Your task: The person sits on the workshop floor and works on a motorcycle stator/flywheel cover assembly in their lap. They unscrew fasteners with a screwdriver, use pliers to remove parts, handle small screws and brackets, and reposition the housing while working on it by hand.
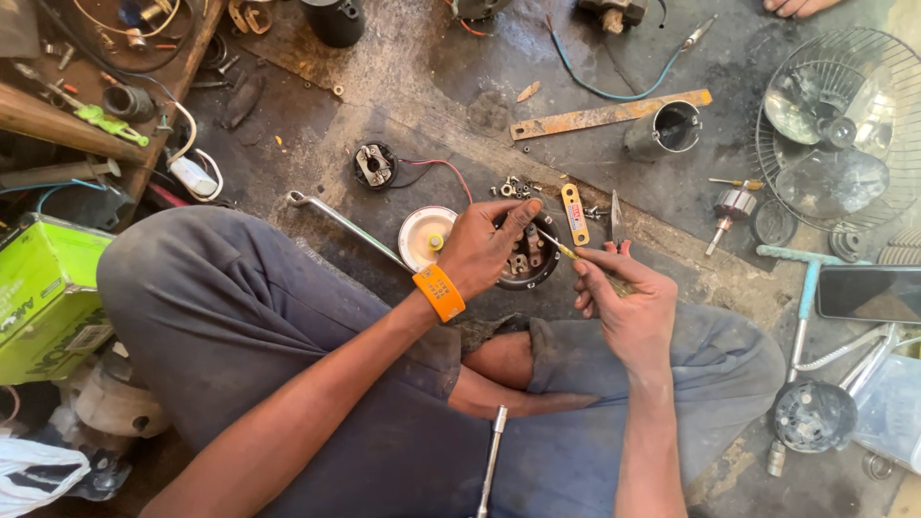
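Down on the stained concrete floor [403, 86], the person sat cross-legged in grey trousers, both hands working at a round, dark metal motor housing [531, 261] that lay just in front of the knees. The left hand [487, 247], an orange band at its wrist, was clamped over the near rim of that housing, fingers curled round the edge and the thumb stretched across the top, so it gripped the part firmly. The right hand [625, 299] was closed round a thin screwdriver with a yellowish shaft [559, 246], whose tip reached into the open middle of the housing; how the handle sat in the palm could not be made out, since the fingers hid it. Just beside the housing, on the left-hand side, lay a white round cap with a yellow centre [425, 236], and a long silver spanner [341, 221] ran off from it at a slant. Beyond the hands were a small heap of loose screws and nuts [513, 188], a short orange metal tag [575, 213], and what looked like a small blade [617, 219]. Farther away lay a rusty flat metal bar [609, 115], a grey metal cylinder on its side [664, 129], and a wire fan guard with clear blades [835, 125]. A green cardboard box [43, 293] stood well apart at the left, and a dark phone [868, 293] rested at the right.
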Demonstrator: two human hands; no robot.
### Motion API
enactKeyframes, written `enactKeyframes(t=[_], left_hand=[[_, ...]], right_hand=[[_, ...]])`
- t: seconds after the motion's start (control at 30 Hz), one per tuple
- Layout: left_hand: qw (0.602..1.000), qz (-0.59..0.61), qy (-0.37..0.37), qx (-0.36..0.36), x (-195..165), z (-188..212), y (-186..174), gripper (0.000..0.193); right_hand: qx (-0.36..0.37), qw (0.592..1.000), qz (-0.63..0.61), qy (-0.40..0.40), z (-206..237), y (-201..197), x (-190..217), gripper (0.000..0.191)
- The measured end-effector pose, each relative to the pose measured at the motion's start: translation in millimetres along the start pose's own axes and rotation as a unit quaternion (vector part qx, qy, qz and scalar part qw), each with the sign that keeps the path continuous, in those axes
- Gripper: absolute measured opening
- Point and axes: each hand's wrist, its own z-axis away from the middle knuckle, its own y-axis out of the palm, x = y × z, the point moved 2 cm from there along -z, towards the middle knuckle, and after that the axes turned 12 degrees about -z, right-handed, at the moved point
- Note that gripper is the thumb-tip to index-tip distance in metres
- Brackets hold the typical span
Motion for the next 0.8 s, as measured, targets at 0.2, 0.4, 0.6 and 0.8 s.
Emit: enactKeyframes(t=[0.2,0.4,0.6,0.8], left_hand=[[1.000,0.018,0.004,0.009,5.0,-2.0,1.5,0.056],[0.999,0.032,0.002,-0.014,12.1,-3.7,3.1,0.055],[0.992,0.102,-0.070,-0.035,20.7,-4.1,1.7,0.054],[0.998,0.059,-0.020,-0.013,20.7,-5.6,7.6,0.049]], right_hand=[[-0.006,1.000,-0.014,0.012,-2.9,1.0,0.3,0.018],[-0.019,0.998,0.055,0.006,-2.3,5.9,6.2,0.019],[0.002,0.997,0.038,-0.065,-6.9,-6.4,15.3,0.023],[0.033,0.999,0.002,0.007,-9.9,9.1,2.1,0.023]])
